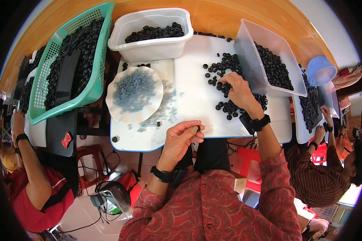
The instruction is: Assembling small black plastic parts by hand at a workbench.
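My left hand (180,140) is above the table's front edge, its thumb and fingers pinched on a small round black part (198,128). To the right, my right hand (240,91) reaches over a loose pile of black ring-like parts (231,62). Its fingers look apart, with the fingertips close to some of those parts, and I see nothing between them. A white wavy-rimmed plate (157,108) on the left side of the table bears a heap of small clear bluish pieces (133,90). More such clear pieces (165,106) are scattered beside the plate.
A white tub (153,50) and a clear bin (251,60) with black parts line the back and right of the white table (193,80). A green basket (96,80) of black parts stands left. Co-workers sit both sides, one in a red shirt (48,197), another in stripes (313,176).
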A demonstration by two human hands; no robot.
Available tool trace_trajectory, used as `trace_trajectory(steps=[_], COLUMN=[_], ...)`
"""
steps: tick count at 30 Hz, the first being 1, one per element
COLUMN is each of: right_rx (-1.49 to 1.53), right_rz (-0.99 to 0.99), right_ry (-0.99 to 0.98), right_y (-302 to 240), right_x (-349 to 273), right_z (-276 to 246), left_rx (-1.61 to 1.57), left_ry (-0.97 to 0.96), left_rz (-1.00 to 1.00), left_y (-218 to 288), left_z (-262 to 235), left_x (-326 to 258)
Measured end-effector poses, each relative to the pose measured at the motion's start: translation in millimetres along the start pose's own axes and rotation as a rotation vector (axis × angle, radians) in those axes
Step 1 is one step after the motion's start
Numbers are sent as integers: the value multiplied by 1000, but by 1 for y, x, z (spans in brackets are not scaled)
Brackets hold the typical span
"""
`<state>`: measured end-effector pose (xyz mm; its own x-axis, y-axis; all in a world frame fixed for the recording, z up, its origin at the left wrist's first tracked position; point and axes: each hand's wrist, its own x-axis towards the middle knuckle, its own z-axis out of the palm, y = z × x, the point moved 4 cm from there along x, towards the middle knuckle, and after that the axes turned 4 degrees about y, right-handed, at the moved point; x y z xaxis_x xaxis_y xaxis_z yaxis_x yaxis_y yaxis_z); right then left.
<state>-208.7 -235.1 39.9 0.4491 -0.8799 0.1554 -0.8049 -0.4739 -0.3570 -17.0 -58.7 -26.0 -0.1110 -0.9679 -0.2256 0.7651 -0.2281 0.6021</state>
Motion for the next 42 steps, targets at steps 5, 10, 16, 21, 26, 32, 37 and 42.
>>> trace_trajectory(steps=[5, 10, 16, 21, 26, 32, 37, 42], right_rx=[113, 160, 197, 166, 344, 156, 18, 85], right_rz=[-131, -143, -250, -76, 22, 19, 26, 105], right_ry=[48, -2, 165, 292, 88, 138, 193, 187], right_y=[-4, -4, -9, -31, -50, -39, -28, -25], right_x=[-7, -13, -21, -49, -89, -97, -92, -81], right_z=[-4, -6, -24, -41, -24, -12, -16, -22], left_rx=[1, 14, 4, 11, 22, 10, 4, 9], left_ry=[-5, 1, -3, 22, 16, 17, 13, 19], left_rz=[-1, 0, -1, -10, -10, -7, 2, -9], left_y=[0, -1, -1, 0, 0, -2, -3, -2], left_z=[1, 1, 1, -2, 1, 0, -1, -1], left_x=[1, 1, 2, -1, 1, 1, 1, 1])
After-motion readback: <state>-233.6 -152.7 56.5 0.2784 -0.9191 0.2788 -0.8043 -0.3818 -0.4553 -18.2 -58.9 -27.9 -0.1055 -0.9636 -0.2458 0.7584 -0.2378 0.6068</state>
